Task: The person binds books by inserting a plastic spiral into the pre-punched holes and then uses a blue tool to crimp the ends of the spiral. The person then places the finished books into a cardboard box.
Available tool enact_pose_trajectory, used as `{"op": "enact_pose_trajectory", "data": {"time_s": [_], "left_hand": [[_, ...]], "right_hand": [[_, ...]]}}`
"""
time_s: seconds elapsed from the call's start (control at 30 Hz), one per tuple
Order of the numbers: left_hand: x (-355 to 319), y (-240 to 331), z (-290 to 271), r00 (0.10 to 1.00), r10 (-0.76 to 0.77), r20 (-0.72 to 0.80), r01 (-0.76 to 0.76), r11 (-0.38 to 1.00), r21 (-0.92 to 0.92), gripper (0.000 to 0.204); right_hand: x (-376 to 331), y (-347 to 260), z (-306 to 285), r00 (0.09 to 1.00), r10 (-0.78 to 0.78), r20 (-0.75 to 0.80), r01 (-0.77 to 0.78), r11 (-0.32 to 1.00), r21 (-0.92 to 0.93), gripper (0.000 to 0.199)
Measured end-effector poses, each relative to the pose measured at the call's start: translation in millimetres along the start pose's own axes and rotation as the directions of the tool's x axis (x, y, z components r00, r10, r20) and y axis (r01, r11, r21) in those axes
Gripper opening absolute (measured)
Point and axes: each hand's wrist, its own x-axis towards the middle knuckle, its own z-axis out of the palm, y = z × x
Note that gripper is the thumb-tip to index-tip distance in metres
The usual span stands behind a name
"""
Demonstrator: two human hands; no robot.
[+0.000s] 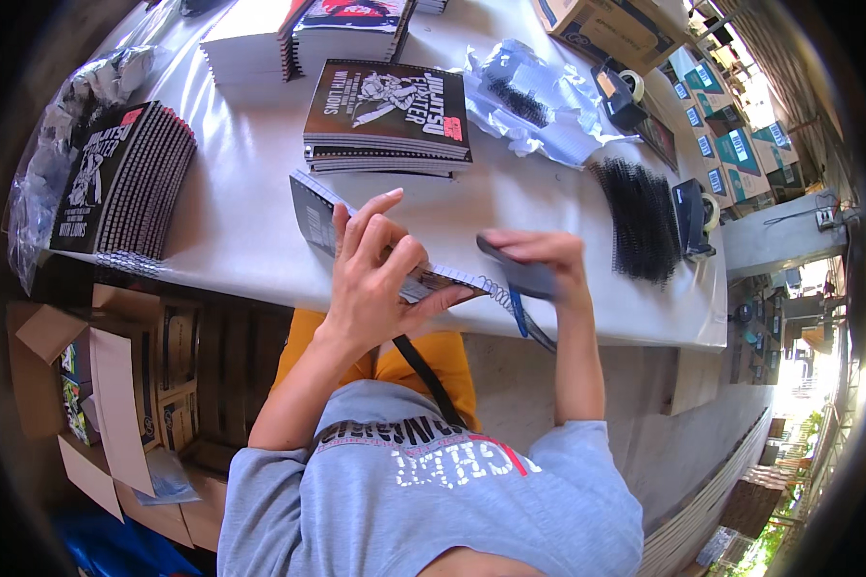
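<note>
At the table's near edge my left hand (pixel 370 264) grips a dark-covered notebook (pixel 315 213), tilted on its edge with its spine side toward me. Thumb and fingers pinch it from both sides. A loose end of wire-like spiral coil (pixel 494 291) sticks out past the notebook's right end. Close beside that coil, my right hand (pixel 553 258) is closed around a dark pliers-like tool (pixel 522 272) with a blue part, smeared by motion. Whether its jaws touch the coil I cannot tell.
Stacked spiral notebooks stand ahead (pixel 387 106) and at left (pixel 120 178). Black spiral coils (pixel 635 221) lie right, near a tape dispenser (pixel 693 219). Crumpled wrapping (pixel 529 101) and a carton (pixel 611 34) are farther back. Open cardboard boxes (pixel 120 404) sit below the table at left.
</note>
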Motion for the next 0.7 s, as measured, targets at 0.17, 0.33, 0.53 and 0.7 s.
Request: {"op": "enact_pose_trajectory", "data": {"time_s": [0.17,0.33,0.53,0.7], "left_hand": [[0,-1,-1,1.0,0.014,0.006,-0.014,1.0,0.004,0.041],[-1,-6,-2,0.999,0.024,0.028,-0.024,1.0,0.019,0.04],[-2,-9,-1,1.0,0.003,0.0,-0.003,0.999,-0.043,0.051],[-2,-9,4,0.999,-0.038,-0.025,0.034,0.989,-0.144,0.066]], "right_hand": [[3,-3,-5,0.989,-0.145,0.008,0.145,0.982,-0.125,0.012],[16,-20,13,0.9,-0.403,0.165,0.403,0.915,0.034,0.014],[27,-28,19,0.873,-0.43,0.229,0.416,0.903,0.109,0.014],[32,-11,27,0.822,-0.57,0.001,0.513,0.74,0.436,0.013]]}}
